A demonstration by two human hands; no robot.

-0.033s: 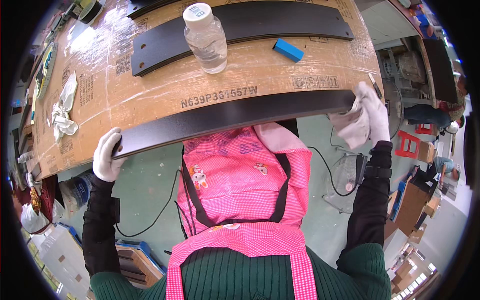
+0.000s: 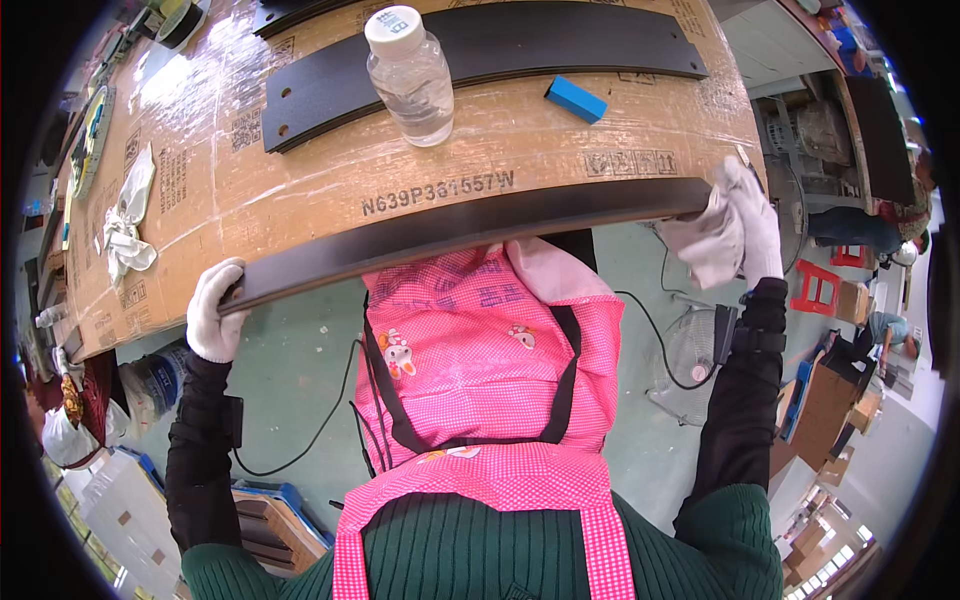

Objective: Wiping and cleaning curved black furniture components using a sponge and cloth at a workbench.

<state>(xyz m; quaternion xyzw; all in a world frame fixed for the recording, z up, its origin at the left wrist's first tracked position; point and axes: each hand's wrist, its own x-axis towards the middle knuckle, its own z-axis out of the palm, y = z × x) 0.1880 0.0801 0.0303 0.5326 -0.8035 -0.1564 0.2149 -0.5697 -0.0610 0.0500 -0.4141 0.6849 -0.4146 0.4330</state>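
Note:
A long dark board (image 2: 470,224) lies along the near edge of the cardboard-covered table (image 2: 330,170), its narrow edge turned partly towards me. Around its left end are the fingers of my left hand (image 2: 214,312), in a white glove. At the other end is my right hand (image 2: 752,222), gloved too, closed on a whitish cloth (image 2: 703,243) that hangs against the board's end. Beyond the board stand a clear bottle with a white lid (image 2: 413,85) and a small blue block (image 2: 576,100).
A stack of dark boards (image 2: 540,38) lies at the table's far side. Crumpled white gloves (image 2: 128,225) rest at the left. A fan (image 2: 690,365) stands on the floor at the right, with a black cable near it. Red stools (image 2: 818,288) are farther right.
The board has tilted slightly, so more of its near narrow edge shows. My right hand and the cloth have shifted a little; the left hand keeps its hold.

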